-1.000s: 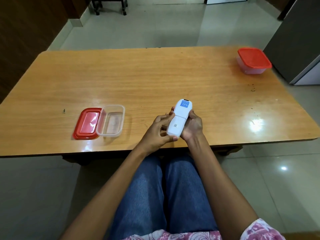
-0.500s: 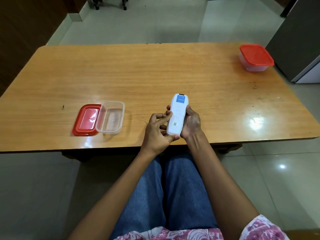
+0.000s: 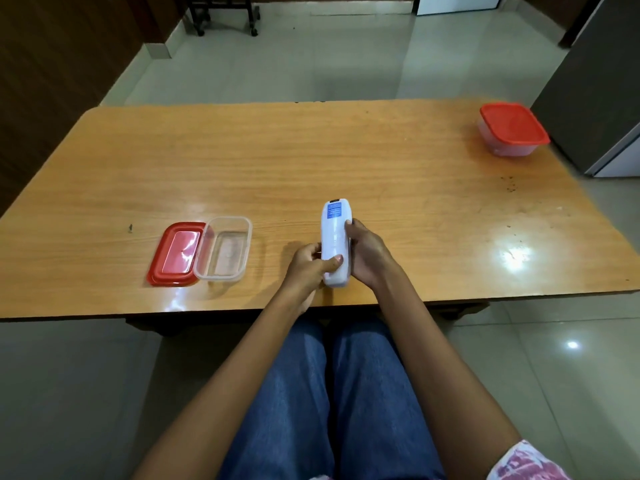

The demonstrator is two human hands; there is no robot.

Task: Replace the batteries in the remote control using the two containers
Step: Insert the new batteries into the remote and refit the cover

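Above the table point(image 3: 346, 157), the remote control point(image 3: 335, 244) is being gripped by the right hand point(image 3: 367, 252); its lower end is being pinched by the left hand point(image 3: 308, 266), probably so that it can be opened.

Head cam, looks fwd-down at table point(image 3: 346, 161).
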